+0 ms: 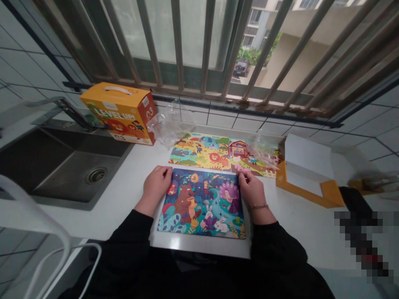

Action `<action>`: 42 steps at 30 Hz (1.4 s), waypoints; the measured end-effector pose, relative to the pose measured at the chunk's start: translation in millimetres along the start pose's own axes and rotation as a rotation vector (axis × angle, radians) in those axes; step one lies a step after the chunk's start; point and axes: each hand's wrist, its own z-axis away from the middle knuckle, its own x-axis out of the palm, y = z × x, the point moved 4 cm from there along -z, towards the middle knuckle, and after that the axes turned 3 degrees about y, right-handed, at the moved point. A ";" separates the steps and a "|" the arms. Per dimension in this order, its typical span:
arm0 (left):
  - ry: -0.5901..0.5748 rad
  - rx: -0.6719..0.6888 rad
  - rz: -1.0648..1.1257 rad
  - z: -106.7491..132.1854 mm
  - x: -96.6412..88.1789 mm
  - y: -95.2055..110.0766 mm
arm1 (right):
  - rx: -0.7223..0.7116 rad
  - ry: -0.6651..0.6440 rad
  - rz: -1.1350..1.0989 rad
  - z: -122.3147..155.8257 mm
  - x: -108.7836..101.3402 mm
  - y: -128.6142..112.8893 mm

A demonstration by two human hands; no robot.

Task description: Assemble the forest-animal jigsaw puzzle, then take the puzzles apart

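Note:
A finished night-forest jigsaw puzzle [204,203] with a bear, rabbits and a peacock lies on the white counter [124,195] in front of me. My left hand [156,182] rests curled on the puzzle's upper left corner. My right hand [251,187] presses on its upper right corner, fingers bent; a thin bracelet circles the wrist. Behind it lie two more assembled puzzles side by side, a yellow savanna one [201,151] and a farm one [249,160].
An orange puzzle box [120,112] stands at the back left by a steel sink [62,166] and tap. Crumpled clear plastic bags [166,124] lie near the puzzles. An open orange-and-white box tray [307,172] sits at right. Barred window behind.

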 end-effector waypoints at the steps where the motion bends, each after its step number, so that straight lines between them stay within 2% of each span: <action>1: -0.006 0.005 0.006 0.0 1.1 0.4 | -0.006 -0.008 -0.010 1.9 0.9 0.5; 8: -0.040 0.016 0.048 7.3 -1.3 2.2 | 0.004 -0.033 -0.047 6.1 -0.4 6.1; 11: -0.052 0.025 0.065 7.2 -1.8 4.3 | -0.037 -0.057 -0.016 5.0 -1.1 2.1; 14: -0.026 0.030 0.065 8.1 -3.4 6.6 | -0.071 0.016 0.067 8.0 -10.2 -3.5; 17: 0.037 -0.001 -0.005 9.9 -7.3 6.4 | 0.000 0.071 0.169 16.0 -20.1 -3.4; 20: 0.045 -0.030 -0.061 11.1 -9.7 5.7 | 0.096 0.076 0.195 24.7 -23.2 1.2; 25: 0.017 -0.060 -0.055 10.2 -11.0 7.5 | 0.213 0.035 -0.006 26.5 -12.1 12.6; 31: 0.008 -0.065 -0.017 10.1 -8.9 6.2 | 0.398 -0.046 -0.473 12.0 3.9 26.8; 37: 0.026 -0.058 0.045 10.3 -5.1 1.7 | 0.400 -0.064 -0.619 4.8 4.9 27.8; 42: 0.017 -0.092 0.121 11.4 -6.0 2.8 | 0.368 -0.072 -0.631 8.4 5.9 29.4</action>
